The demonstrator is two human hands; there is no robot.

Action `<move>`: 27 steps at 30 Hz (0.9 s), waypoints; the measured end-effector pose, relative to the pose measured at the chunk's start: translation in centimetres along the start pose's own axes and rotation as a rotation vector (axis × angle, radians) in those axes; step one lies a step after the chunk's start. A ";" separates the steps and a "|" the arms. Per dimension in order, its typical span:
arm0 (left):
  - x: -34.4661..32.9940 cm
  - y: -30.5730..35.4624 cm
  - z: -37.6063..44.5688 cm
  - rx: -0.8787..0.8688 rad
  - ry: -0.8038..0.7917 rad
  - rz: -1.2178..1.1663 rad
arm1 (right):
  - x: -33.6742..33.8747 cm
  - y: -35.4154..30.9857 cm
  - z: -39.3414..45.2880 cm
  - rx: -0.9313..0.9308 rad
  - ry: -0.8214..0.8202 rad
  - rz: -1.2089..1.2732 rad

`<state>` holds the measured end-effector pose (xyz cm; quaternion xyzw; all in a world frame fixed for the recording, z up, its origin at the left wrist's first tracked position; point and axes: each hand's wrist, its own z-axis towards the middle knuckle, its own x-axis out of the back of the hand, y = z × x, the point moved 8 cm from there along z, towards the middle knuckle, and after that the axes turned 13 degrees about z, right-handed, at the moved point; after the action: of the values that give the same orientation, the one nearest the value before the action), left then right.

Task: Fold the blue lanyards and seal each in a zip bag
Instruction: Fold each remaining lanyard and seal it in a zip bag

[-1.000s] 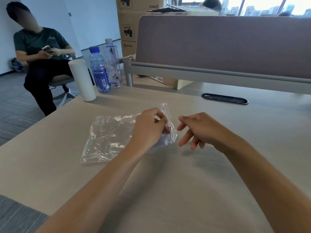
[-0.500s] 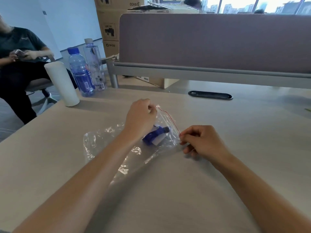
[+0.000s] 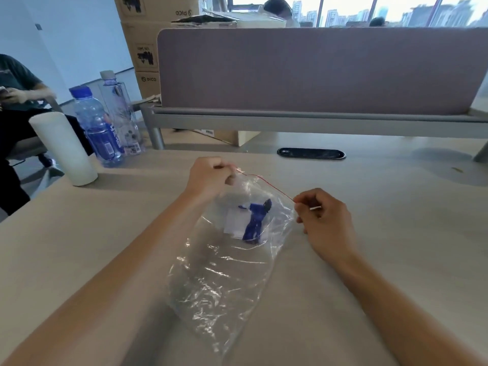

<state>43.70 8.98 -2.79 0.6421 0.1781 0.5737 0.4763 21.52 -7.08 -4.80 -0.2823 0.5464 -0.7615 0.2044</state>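
Observation:
A clear zip bag [image 3: 224, 276] with a red zip line along its top lies over the beige table [image 3: 383, 247], its bottom end pointing toward me. Inside it, near the top, sits a folded blue lanyard [image 3: 254, 223] with a black clip and a white card. My left hand [image 3: 208, 180] pinches the far left corner of the zip edge. My right hand [image 3: 323, 217] pinches the right corner, so the zip line runs taut between them.
At the table's far left stand a white cylinder [image 3: 63, 149] and two water bottles [image 3: 97, 125]. A black cable slot [image 3: 311, 153] lies behind the bag, under a mauve desk divider [image 3: 317, 70]. A seated person [image 3: 15, 101] is at the left.
The bag has swung round so its length now runs toward me. My hands have moved apart to the two ends of the zip edge, and the lanyard inside has come into view.

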 end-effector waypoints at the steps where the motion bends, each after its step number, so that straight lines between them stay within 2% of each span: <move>1: 0.5 0.6 -0.3 -0.021 0.024 -0.040 | 0.5 -0.5 0.3 0.016 0.019 0.016; 8: 5.4 7.8 -2.5 -0.199 0.164 -0.265 | 6.1 -8.5 2.2 0.195 0.127 0.168; 14: 8.4 15.4 -5.6 -0.326 0.213 -0.461 | 11.6 -16.6 2.4 0.321 0.149 0.245; 19: 8.5 20.4 -8.1 -0.310 0.129 -0.654 | 16.0 -20.9 1.3 0.337 0.185 0.390; 23: 5.6 22.3 -9.7 -0.196 -0.062 -0.795 | 19.0 -21.8 0.6 0.320 0.245 0.458; 27: 3.7 22.7 -11.2 -0.163 -0.077 -0.816 | 22.0 -21.5 -0.3 0.367 0.303 0.284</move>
<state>27.37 5.43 16.62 0.5002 0.3541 0.3255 0.7200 4.57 -13.66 20.00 -0.0441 0.4578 -0.8449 0.2730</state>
